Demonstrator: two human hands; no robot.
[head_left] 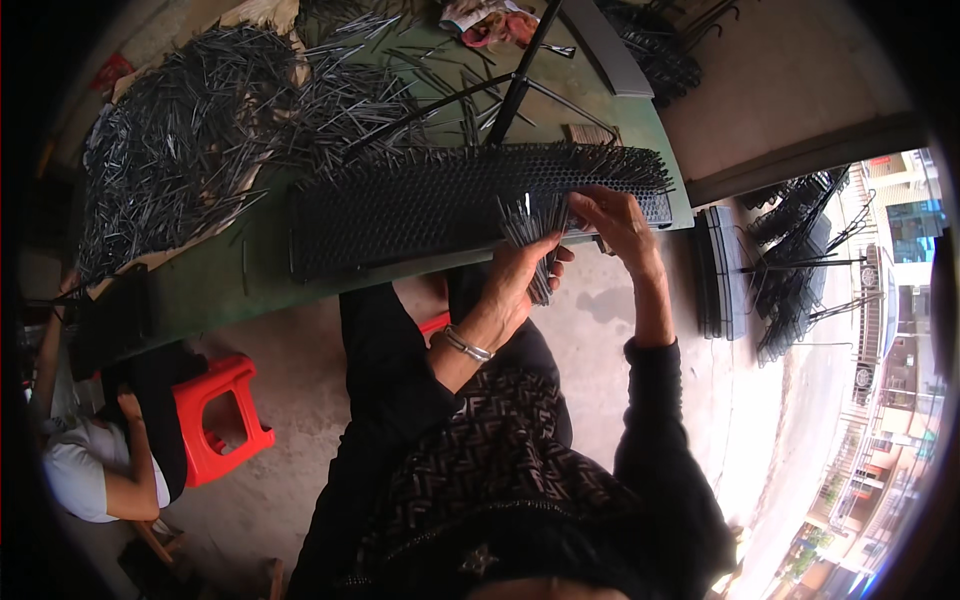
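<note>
The left hand (pixel 515 272) has its fingers closed around a loose bundle of thin, dark grey, stiff-looking rods (pixel 525 222), gripped low so that the upper ends fan out toward 12 o'clock, probably to leave them free for the other hand. The right hand (pixel 618 225), just beside it at 2 o'clock, has bent fingers with thumb and forefinger close to the fanned tips; whether they pinch a rod I cannot tell. Both hands are at the near edge of a long black panel with honeycomb holes (pixel 390 225), stretching toward 9 o'clock, its far side bristling with short dark rods; lying along the table edge, it seems placed for easy reach. At 10 o'clock a large tangled heap of dark grey rods (pixel 200 140) lies on brown paper, presumably as nearby stock. The green tabletop (pixel 215 305) also bears a black metal stand (pixel 513 105) near 11 o'clock and a crumpled pink-and-white cloth (pixel 490 22) beyond it. At 8 o'clock are a red plastic stool (pixel 192 425) and a seated co-worker (pixel 85 480) on the concrete-looking floor (pixel 300 370); at 3 o'clock, dark racks (pixel 795 265) stand toward the bright street.
</note>
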